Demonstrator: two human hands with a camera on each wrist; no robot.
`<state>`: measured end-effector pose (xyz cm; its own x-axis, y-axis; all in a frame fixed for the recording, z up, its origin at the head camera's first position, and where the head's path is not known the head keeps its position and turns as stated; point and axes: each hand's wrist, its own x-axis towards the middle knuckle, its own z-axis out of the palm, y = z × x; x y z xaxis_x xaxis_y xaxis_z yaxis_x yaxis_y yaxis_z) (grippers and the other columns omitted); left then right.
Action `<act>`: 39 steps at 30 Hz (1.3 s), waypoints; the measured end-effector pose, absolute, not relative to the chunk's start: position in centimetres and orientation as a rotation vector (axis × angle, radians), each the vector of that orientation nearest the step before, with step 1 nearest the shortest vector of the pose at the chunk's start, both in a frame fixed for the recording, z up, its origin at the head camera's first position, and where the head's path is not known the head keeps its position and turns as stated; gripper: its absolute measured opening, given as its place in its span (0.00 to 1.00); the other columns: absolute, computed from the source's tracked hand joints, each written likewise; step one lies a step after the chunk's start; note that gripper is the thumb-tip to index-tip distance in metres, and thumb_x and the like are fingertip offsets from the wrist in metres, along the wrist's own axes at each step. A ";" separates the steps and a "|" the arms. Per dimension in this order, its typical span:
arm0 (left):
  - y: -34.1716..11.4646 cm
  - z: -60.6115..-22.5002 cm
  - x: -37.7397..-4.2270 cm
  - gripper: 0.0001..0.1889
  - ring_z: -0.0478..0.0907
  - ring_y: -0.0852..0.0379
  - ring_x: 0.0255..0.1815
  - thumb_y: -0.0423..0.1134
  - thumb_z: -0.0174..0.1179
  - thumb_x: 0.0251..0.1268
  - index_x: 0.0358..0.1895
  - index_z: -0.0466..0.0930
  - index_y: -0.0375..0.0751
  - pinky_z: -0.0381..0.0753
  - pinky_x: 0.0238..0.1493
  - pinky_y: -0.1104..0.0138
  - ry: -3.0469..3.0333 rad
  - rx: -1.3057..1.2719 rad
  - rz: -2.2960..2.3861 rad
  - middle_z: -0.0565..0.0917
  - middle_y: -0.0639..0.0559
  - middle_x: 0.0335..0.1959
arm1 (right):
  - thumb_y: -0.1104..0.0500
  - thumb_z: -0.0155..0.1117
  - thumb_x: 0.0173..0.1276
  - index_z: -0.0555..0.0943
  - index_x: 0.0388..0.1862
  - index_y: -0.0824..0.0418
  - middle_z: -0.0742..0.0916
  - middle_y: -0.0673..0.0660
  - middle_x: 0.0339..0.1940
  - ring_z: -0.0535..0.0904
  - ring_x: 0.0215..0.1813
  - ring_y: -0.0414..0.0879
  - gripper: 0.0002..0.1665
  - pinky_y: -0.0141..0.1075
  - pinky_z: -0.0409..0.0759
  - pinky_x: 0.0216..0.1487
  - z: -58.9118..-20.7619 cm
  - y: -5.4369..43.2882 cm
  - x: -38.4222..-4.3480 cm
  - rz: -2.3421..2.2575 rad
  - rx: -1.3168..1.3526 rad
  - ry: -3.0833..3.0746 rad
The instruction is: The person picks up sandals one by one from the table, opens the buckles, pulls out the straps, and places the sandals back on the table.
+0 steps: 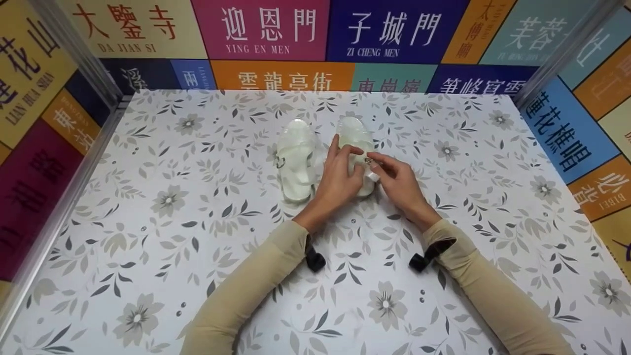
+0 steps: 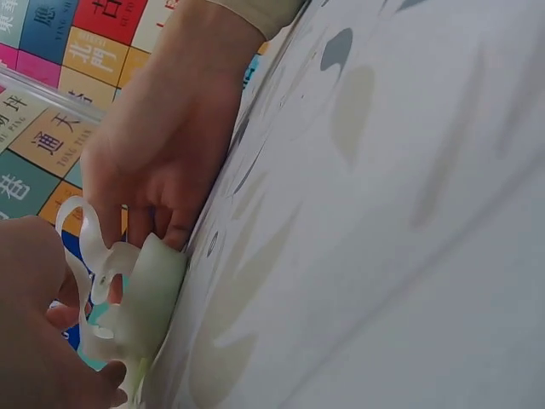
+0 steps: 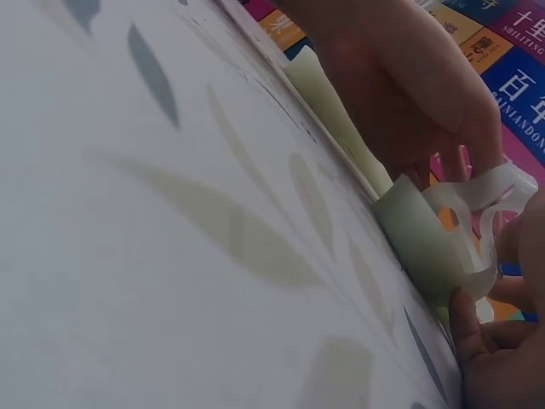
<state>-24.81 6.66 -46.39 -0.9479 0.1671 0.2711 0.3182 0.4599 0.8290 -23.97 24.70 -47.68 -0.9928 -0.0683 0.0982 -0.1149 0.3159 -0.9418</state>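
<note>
Two pale green-white sandals lie side by side, toes away from me: the left sandal [image 1: 296, 133] stands free and the right sandal [image 1: 352, 127] is between my hands. Reaching over that right sandal, my left hand [image 1: 340, 180] has its index finger stretched forward and its other fingers and thumb bent at the strap [image 3: 485, 189]. From the right side, my right hand [image 1: 402, 185] pinches the strap by its small metal buckle [image 1: 368, 161] between thumb and index finger. In both wrist views the strap stands up in a loop above the sole [image 2: 153, 298]. My hands partly hide the sandal's middle.
A white cloth [image 1: 207, 296] with grey leaves and flowers covers the table. Colourful panels [image 1: 266, 29] with lettering stand along the back and both sides. Small black wrist cameras [image 1: 315, 260] hang below both sleeves.
</note>
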 end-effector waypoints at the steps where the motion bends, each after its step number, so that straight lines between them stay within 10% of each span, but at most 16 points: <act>1: 6.6 -46.3 -24.8 0.15 0.50 0.44 0.92 0.33 0.57 0.75 0.59 0.83 0.40 0.63 0.87 0.53 -2.549 -0.423 -1.502 0.63 0.32 0.85 | 0.54 0.64 0.84 0.83 0.72 0.58 0.82 0.58 0.77 0.80 0.69 0.47 0.23 0.25 0.79 0.56 -47.7 24.7 -24.0 1.800 0.169 -2.515; 23: 3.9 -39.5 -24.2 0.13 0.79 0.57 0.71 0.35 0.58 0.79 0.59 0.85 0.42 0.83 0.70 0.63 -2.237 -0.485 -1.674 0.85 0.49 0.66 | 0.68 0.62 0.80 0.80 0.68 0.71 0.85 0.62 0.67 0.80 0.72 0.55 0.21 0.41 0.80 0.71 -43.0 21.7 -22.8 1.867 0.419 -2.182; 39: -1.2 -40.7 -24.1 0.12 0.82 0.53 0.65 0.35 0.58 0.78 0.57 0.86 0.40 0.84 0.66 0.59 -2.268 -0.414 -1.558 0.88 0.47 0.57 | 0.68 0.62 0.79 0.69 0.79 0.70 0.77 0.65 0.80 0.77 0.79 0.58 0.32 0.51 0.73 0.81 -43.6 15.4 -21.0 2.054 0.590 -2.310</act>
<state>-24.10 -1.21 -40.70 -0.8932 0.0383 0.4480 0.4319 0.3502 0.8312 -21.03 15.42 -43.59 -0.9298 -0.2782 0.2412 -0.2721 0.0778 -0.9591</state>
